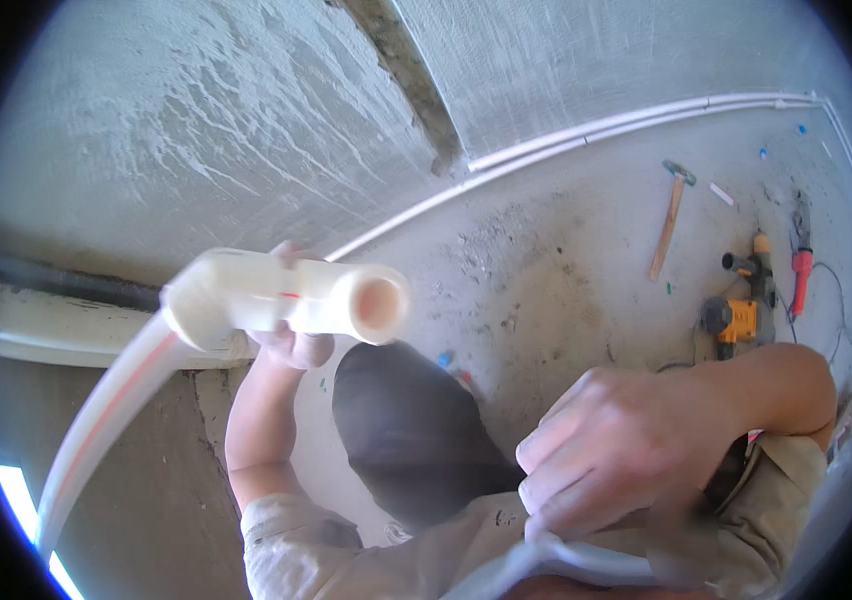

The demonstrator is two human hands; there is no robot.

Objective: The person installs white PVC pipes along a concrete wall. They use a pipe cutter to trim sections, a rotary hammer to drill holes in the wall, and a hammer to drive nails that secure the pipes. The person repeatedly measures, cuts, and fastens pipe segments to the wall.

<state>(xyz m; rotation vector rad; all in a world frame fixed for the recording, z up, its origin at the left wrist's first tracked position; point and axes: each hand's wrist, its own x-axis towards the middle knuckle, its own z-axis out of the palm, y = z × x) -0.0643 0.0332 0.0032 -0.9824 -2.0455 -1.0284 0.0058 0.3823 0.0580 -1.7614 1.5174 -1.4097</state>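
Note:
Raised at the left, my left hand (304,346) is closed around a white plastic pipe fitting assembly (261,290). One elbow has its round socket (379,304) turned toward me. From the other elbow a long white pipe (111,425) with a red stripe runs down to the lower left. My right hand (621,440) is in front of my chest with its fingers curled together; what they hold, if anything, is hidden. Just below it is a blurred pale grey band (586,562) that I cannot make out.
White pipes (586,132) run along the wall base. On the concrete floor lie a hammer (668,220), a yellow-and-black power drill (741,315) and a red-handled tool (802,280) with a cord. A thick pale pipe (66,320) crosses at left. My dark-clad knee (411,420) is below.

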